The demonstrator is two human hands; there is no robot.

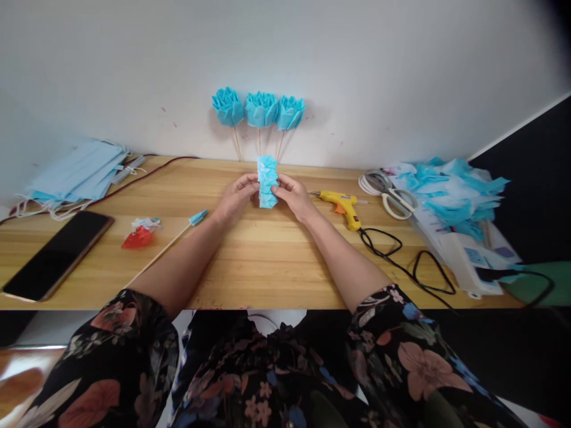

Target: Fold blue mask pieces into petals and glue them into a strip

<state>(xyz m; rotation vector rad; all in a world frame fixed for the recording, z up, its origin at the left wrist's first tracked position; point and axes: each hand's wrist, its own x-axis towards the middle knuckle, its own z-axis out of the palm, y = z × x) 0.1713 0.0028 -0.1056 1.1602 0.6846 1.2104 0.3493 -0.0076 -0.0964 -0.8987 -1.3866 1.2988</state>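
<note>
Between my hands, above the wooden table point(250, 267), is a pleated strip of light blue mask fabric point(267, 178), held upright. My left hand point(237, 196) pinches its left edge, and my right hand point(292, 195) grips the right edge with the thumb on the front. Behind the strip, three blue fabric flowers point(261, 110) on thin sticks lean at the wall. A thin stick with a blue tip point(197, 218) lies left of my left forearm. To the right of my right hand rests a yellow glue gun point(341, 205).
Face masks point(78, 172) are stacked at the far left, with a phone point(57, 255) in front. A small red plastic piece point(138, 236) lies nearby. On the right are scissors point(399, 203), blue fabric scraps point(459, 187), a white power strip point(473, 261) and a looping black cord point(414, 276).
</note>
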